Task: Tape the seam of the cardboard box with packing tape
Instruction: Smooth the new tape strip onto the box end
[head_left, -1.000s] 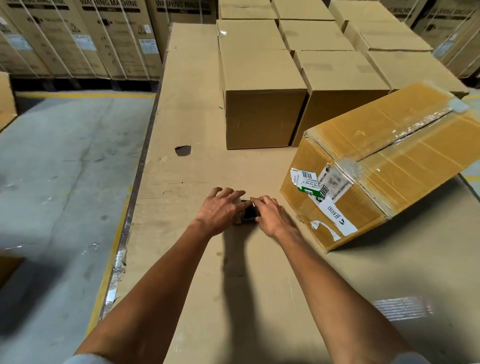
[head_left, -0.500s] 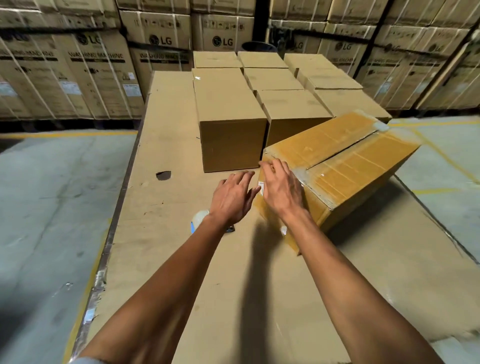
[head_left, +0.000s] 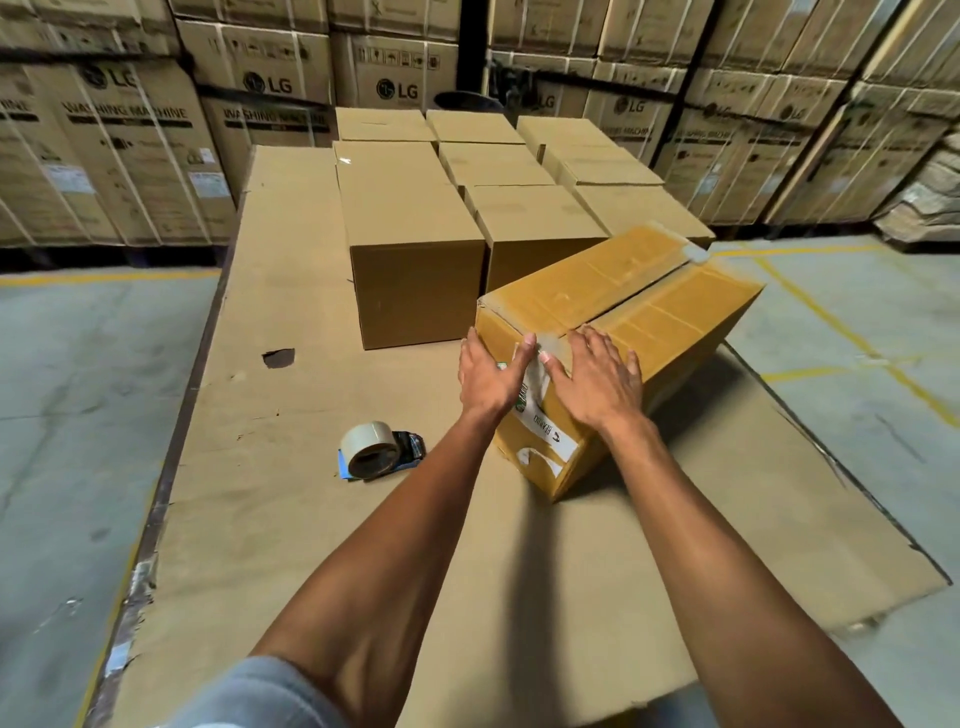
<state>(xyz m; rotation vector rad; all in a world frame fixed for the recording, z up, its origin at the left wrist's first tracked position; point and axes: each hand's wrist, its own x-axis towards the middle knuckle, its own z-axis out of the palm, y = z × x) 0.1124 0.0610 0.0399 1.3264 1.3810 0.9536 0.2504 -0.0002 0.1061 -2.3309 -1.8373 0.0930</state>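
Warehouse cardboard table (head_left: 291, 519): box (head_left: 649, 312) near right edge, seam taped. Left hand (head_left: 488, 371) and right hand (head_left: 597, 382) flat, open, pressing tape end down. Dispenser (head_left: 379, 454) set aside; likely nearly done.

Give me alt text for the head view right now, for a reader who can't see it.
Both hands, left hand and right hand, press flat on the near end of a yellow-brown cardboard box that has tape along its top seam. A tape dispenser lies to its left on the cardboard-covered table, with plain sealed boxes behind.
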